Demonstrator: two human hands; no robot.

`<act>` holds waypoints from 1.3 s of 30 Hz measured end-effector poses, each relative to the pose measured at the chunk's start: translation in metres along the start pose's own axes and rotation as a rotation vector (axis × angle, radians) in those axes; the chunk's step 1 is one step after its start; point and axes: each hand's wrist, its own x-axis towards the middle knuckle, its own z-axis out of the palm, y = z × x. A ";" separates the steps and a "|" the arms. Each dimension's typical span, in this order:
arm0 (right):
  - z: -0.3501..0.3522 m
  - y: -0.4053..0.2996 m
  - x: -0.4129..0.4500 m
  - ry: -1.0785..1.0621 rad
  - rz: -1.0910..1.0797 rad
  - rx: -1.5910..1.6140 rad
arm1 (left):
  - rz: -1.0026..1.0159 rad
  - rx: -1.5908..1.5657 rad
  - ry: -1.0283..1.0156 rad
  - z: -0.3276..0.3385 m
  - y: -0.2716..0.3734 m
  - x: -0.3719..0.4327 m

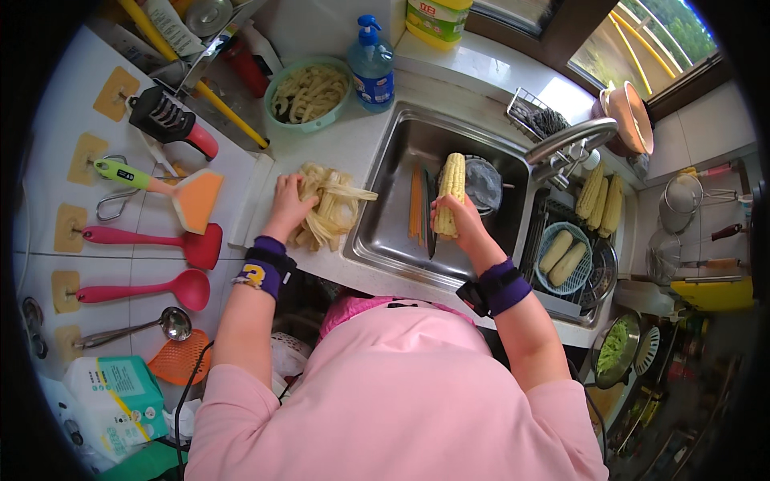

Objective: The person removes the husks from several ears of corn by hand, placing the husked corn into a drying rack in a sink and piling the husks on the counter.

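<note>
My right hand (458,217) grips the lower end of a husked ear of corn (452,174) and holds it upright over the stainless steel sink (385,222). On the counter to the left, my left hand (289,207) touches a pile of pale corn husks (329,210); whether its fingers close on any husk is hard to see. Below the corn, the sink holds orange sticks (415,201), a dark narrow object (429,216) and a round vessel with clear plastic (483,183). Two pale ears (565,264) lie in a light-blue colander (588,267) in the smaller basin.
Several corn ears (600,201) rest behind the smaller basin. A curved faucet (571,135) reaches over the sink. Behind the husks stand a pump bottle (371,72) and a green basin (301,125) of pale strips. Utensils, including a red ladle (191,290), hang on the left wall.
</note>
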 end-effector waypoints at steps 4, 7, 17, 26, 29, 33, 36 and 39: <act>0.002 -0.006 -0.019 -0.135 0.160 0.134 | 0.140 0.297 0.032 -0.050 0.050 0.005; 0.002 -0.006 -0.025 -0.176 0.203 0.206 | 0.300 0.179 0.053 -0.057 0.086 0.011; -0.006 0.011 -0.040 -0.181 0.172 0.239 | 0.461 -0.081 -0.664 0.062 0.120 -0.102; -0.019 0.016 -0.065 -0.018 0.161 0.224 | 0.534 -0.238 -0.559 0.075 0.106 -0.102; -0.030 0.020 -0.071 -0.025 0.119 0.242 | 0.197 -0.400 -0.547 0.059 0.129 -0.098; -0.030 0.020 -0.078 0.007 0.115 0.281 | 0.402 -0.385 -0.817 0.067 0.143 -0.109; -0.031 0.021 -0.083 0.027 0.100 0.307 | 0.581 -0.263 -0.796 0.075 0.141 -0.123; -0.032 0.023 -0.086 0.055 0.112 0.325 | 0.678 -0.276 -0.757 0.078 0.129 -0.125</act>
